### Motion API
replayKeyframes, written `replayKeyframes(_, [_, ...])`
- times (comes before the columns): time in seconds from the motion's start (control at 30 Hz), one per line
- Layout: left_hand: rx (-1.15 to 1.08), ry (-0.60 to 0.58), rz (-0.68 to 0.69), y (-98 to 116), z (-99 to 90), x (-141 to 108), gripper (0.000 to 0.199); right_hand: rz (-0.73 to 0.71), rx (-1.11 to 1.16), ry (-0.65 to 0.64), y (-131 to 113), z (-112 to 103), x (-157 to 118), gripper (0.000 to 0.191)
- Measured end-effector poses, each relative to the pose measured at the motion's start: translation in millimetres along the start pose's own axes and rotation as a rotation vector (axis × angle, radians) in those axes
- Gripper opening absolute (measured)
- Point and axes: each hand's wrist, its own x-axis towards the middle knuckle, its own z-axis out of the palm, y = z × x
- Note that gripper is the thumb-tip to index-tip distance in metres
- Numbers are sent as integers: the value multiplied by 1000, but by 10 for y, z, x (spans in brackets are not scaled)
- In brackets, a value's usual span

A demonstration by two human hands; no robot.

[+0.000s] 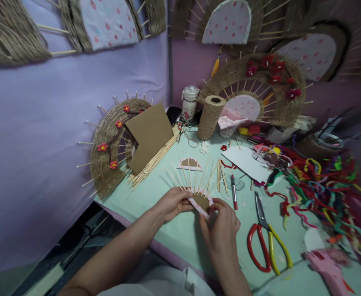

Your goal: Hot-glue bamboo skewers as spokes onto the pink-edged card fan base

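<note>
So both hands are pinched on one small cardboard half-circle (201,201) with a pinkish-white fabric edge, left hand (173,204) gripping its left side, right hand (221,222) its right. Thin sticks (189,176) fan out of it, away from the fingers. Just beyond the hands lies a similar half-circle piece (191,168). Right of the right hand there's a marker (233,191), then red-and-yellow scissors (263,222), and farther out a pink glue gun (326,267).

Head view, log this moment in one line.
left hand: holds cardboard semicircle | right hand: holds it too | sticks: fanned from its edge | scissors: on table
</note>
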Motion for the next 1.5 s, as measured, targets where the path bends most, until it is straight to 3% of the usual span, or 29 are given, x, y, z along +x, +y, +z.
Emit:
replayKeyframes(0.23, [-12, -18, 30, 0, 13, 0, 22, 13, -10, -11, -22, 22, 16, 19])
replayKeyframes(0.5, [-95, -161, 65, 43, 3, -96, 32, 89, 9, -19, 17, -11, 29, 21])
replayKeyframes(0.83, [-162, -19, 107, -68, -7, -24, 16, 52, -69, 30, -62, 43, 49, 21])
replayKeyframes(1.5, [-205, -55, 116, -72, 30, 12, 20, 84, -56, -24, -55, 53, 94, 19])
